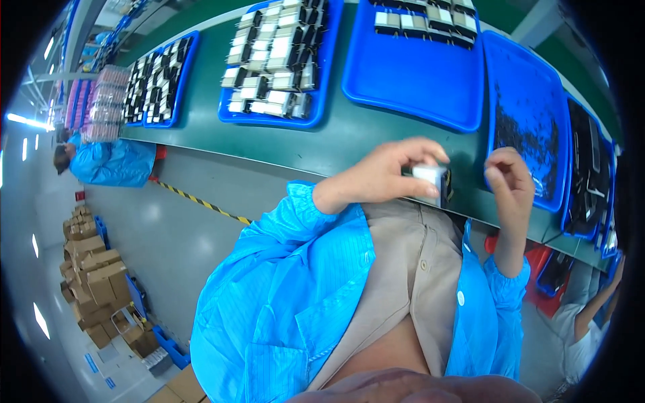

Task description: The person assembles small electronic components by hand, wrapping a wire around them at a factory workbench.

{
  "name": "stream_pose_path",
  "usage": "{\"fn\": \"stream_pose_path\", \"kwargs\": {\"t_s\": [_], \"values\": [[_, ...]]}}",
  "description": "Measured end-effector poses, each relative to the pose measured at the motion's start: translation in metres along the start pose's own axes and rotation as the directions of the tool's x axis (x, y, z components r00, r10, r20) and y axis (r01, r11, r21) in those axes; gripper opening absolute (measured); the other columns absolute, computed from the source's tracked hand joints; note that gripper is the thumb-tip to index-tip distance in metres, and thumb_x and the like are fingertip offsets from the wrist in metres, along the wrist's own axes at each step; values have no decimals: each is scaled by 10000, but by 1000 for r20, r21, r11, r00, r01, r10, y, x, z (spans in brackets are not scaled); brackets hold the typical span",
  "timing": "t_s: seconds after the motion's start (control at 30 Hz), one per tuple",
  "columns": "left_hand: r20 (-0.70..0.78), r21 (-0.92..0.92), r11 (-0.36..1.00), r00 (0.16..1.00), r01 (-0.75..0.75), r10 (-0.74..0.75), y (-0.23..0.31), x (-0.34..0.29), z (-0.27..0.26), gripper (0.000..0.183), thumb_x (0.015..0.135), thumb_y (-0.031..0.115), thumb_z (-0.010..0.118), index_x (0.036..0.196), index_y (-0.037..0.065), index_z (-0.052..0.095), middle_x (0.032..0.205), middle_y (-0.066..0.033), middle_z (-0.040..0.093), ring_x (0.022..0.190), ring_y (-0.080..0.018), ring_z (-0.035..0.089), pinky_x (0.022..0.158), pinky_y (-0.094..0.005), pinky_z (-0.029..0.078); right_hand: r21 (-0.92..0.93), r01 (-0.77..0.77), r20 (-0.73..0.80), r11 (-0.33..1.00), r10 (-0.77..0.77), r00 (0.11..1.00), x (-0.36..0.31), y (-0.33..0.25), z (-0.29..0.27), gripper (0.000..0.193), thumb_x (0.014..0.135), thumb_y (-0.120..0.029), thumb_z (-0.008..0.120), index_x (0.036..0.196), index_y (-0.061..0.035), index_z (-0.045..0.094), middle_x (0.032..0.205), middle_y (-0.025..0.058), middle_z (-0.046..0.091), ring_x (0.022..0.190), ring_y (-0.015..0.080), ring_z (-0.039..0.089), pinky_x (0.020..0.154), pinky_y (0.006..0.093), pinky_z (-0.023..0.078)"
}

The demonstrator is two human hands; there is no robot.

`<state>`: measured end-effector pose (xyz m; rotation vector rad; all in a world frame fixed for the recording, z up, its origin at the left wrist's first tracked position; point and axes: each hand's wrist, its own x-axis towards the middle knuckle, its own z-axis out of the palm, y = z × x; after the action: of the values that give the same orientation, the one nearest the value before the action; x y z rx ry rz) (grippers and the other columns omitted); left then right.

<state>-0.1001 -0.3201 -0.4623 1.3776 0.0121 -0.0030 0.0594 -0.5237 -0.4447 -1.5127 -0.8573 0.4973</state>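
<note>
My left hand (386, 173) holds a small white-and-black block-shaped part (427, 176) at the near edge of the green table (322, 144), thumb in front and fingers curled over the top. To its right, my right hand (513, 180) is raised with thumb and fingertips drawn together. Whatever lies between those fingertips, if anything, is too small to make out. Close by that hand, a blue tray (521, 57) contains many tiny loose black pieces (531, 138). Beyond both hands, another blue tray (410, 84) carries rows of similar white-and-black parts (426, 23) along its far side.
Left of centre stands a blue tray (269, 121) filled with such parts, and further left more filled trays (181, 87). Black items fill a tray (588, 161) at the far right. People in a blue coat (111, 161) and a light top (581, 349) are nearby. Cardboard boxes (97, 279) are stacked on the floor.
</note>
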Motion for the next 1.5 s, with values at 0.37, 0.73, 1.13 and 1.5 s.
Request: {"fn": "stream_pose_path", "kwargs": {"t_s": [0.37, 0.73, 1.13, 1.5], "values": [[-550, 809, 540, 623, 232, 557, 85, -72, -203, 244, 726, 113, 773, 954, 55, 710, 989, -51, 631, 917, -165, 592, 782, -286, 468, -447, -97, -203, 889, 4, 979, 8, 25, -35, 45, 898, -59, 618, 920, -20, 616, 849, 4, 560, 759, 72, 490, 673, 204, 385], [-573, 781, 466, 773, 415, 272, 86, -62, -309, 316, 818, 277, 740, 1083, 109, 712, 1043, -40, 672, 976, -179, 607, 879, -314, 459, -590, -57, -171, 805, -56, 984, 13, 15, -22, 51, 898, -60, 615, 907, -10, 613, 840, 27, 567, 736, 101, 495, 652, 229, 391], [-199, 969, 222, 868, 105, 456, 113, 23, -232, 181, 878, 192, 625, 970, 55, 699, 943, -102, 669, 927, -280, 622, 800, -337, 477, -785, -80, -64, 614, 48, 997, 9, 23, -39, 121, 810, -83, 674, 893, 2, 649, 786, 138, 607, 685, 283, 599, 616, 363, 471], [266, 912, -354, 955, -207, 128, 48, 162, -188, 439, 798, -64, 554, 1217, 65, 568, 1234, -109, 561, 1061, -309, 591, 909, -391, 500, -679, -41, -226, 733, -155, 962, 1, 42, -48, 74, 858, -67, 643, 898, -6, 635, 819, 136, 641, 662, 252, 602, 608, 332, 478]]}}
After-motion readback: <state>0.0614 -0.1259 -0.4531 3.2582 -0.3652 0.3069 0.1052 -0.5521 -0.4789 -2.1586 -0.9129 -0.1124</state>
